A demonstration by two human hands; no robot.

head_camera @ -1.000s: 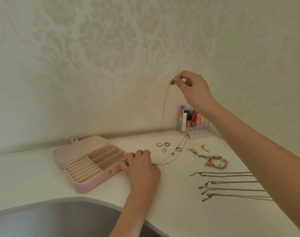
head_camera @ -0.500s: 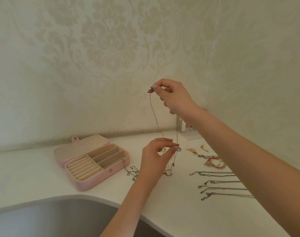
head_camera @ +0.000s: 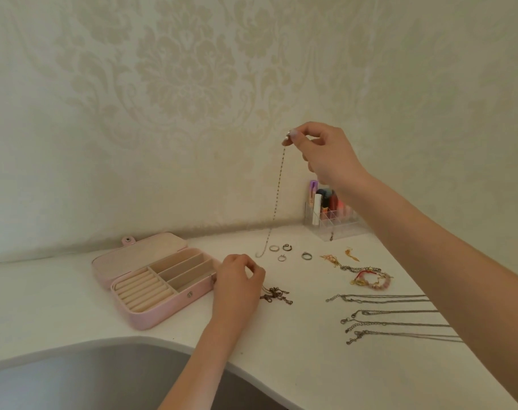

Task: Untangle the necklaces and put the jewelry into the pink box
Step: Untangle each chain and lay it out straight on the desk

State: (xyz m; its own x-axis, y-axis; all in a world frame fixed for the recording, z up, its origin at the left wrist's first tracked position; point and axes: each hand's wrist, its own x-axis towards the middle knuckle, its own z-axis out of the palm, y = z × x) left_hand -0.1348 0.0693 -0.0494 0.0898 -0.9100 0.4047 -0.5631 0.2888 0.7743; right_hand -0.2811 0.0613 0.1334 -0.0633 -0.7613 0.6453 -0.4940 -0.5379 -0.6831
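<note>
My right hand (head_camera: 325,152) pinches the necklace (head_camera: 278,187) hanging vertically; my curled left hand (head_camera: 237,279), grip unclear, sits nearer the pink box (head_camera: 151,291), down-left.

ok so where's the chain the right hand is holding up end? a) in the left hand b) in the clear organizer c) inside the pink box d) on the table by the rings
d: the chain hangs from the right hand down to the table beside the rings.
</note>
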